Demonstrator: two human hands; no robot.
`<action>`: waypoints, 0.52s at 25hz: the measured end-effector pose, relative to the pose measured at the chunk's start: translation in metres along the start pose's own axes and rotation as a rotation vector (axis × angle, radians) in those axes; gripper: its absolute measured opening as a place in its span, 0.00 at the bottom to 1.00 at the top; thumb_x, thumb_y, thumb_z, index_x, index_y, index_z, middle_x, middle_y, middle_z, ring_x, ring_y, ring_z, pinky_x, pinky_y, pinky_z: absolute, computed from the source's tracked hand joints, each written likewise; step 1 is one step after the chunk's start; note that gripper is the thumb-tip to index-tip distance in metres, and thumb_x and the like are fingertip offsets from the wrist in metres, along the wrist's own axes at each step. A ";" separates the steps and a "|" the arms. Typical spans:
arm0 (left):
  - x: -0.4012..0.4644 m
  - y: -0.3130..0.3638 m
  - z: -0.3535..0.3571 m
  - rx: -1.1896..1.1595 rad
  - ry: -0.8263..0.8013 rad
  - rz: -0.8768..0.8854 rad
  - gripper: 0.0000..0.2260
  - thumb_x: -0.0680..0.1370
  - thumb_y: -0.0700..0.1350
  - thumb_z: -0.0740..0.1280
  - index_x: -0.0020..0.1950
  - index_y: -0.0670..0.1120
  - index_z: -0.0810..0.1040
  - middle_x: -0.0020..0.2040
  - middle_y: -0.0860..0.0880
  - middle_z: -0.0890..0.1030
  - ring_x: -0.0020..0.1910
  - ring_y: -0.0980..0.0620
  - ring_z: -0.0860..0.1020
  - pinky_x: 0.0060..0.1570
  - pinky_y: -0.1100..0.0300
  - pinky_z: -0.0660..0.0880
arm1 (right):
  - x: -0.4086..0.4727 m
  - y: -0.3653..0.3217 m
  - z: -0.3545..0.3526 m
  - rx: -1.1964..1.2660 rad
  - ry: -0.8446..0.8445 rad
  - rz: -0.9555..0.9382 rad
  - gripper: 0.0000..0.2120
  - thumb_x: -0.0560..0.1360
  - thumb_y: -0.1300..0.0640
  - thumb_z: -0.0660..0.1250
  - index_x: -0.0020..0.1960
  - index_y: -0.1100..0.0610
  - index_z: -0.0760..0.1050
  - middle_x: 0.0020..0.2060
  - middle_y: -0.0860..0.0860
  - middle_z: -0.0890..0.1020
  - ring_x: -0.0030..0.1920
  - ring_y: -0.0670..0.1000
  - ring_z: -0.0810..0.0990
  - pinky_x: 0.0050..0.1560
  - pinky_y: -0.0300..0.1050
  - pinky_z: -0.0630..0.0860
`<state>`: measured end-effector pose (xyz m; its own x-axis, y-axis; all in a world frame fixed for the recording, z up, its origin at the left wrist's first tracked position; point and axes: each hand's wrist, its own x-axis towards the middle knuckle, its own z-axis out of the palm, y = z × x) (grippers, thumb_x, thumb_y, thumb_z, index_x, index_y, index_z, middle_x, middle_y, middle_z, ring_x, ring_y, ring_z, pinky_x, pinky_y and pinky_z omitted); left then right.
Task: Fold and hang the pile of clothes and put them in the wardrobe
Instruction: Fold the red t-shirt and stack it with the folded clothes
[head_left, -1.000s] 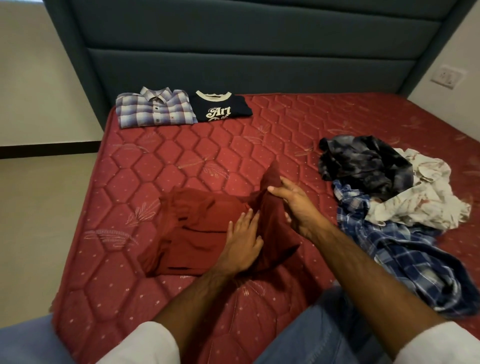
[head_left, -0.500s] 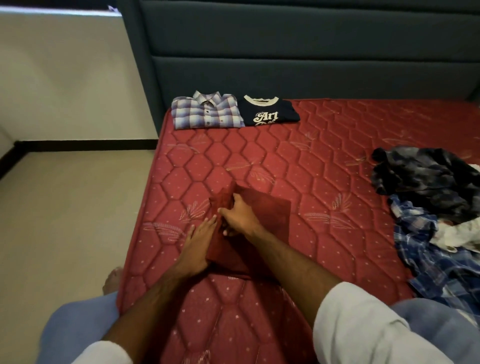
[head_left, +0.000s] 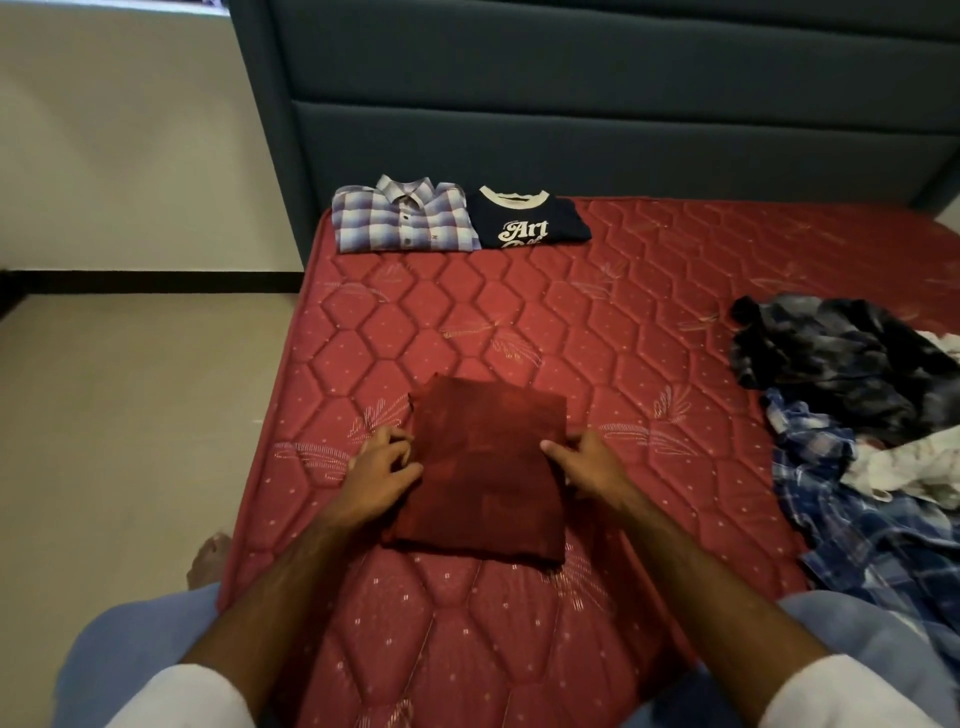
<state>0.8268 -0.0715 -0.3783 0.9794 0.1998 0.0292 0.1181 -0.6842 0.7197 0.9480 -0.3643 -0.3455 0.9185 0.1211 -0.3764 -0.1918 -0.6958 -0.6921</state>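
Scene dimly, evenly lit; soft shadows cast under forearms. Slight blur throughout, fine detail lost. Wide-angle bending seen at edges; no glare.

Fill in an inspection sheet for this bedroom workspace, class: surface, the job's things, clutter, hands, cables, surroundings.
Surface: red quilted mattress, bare of sheets.
Job's things: folded maroon garment lies flat near the front; folded plaid shirt and folded navy T-shirt lie side by side at the headboard; unfolded clothes pile at the right edge.
Clutter: nothing seen.
Hands: left hand grips the maroon garment's left edge; right hand grips its right edge.
Cables: nothing seen.
Surroundings: dark padded headboard, pale wall and floor to the left; no wardrobe in view.
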 end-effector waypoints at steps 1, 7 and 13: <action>-0.003 -0.001 0.000 0.073 0.008 0.039 0.14 0.69 0.62 0.59 0.34 0.53 0.65 0.57 0.53 0.75 0.58 0.46 0.74 0.58 0.44 0.70 | -0.002 -0.004 0.002 0.068 -0.040 -0.012 0.21 0.71 0.38 0.71 0.54 0.53 0.81 0.45 0.50 0.87 0.44 0.54 0.86 0.49 0.55 0.83; -0.024 0.017 0.009 0.374 0.196 -0.015 0.17 0.72 0.57 0.68 0.56 0.50 0.73 0.57 0.51 0.73 0.57 0.45 0.73 0.50 0.47 0.68 | -0.029 -0.034 0.011 0.784 -0.177 0.181 0.14 0.73 0.61 0.75 0.57 0.63 0.82 0.50 0.60 0.87 0.45 0.57 0.86 0.47 0.49 0.83; -0.006 0.092 0.010 -0.218 -0.249 0.182 0.26 0.79 0.37 0.66 0.74 0.53 0.62 0.54 0.47 0.74 0.46 0.54 0.77 0.50 0.45 0.78 | -0.025 -0.125 -0.041 0.650 -0.116 -0.160 0.15 0.69 0.64 0.75 0.56 0.62 0.80 0.45 0.56 0.86 0.46 0.57 0.84 0.40 0.38 0.80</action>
<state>0.8337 -0.1424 -0.3194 0.9941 -0.1062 0.0205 -0.0733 -0.5222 0.8497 0.9633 -0.3094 -0.2240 0.9170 0.2872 -0.2770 -0.2589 -0.0999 -0.9607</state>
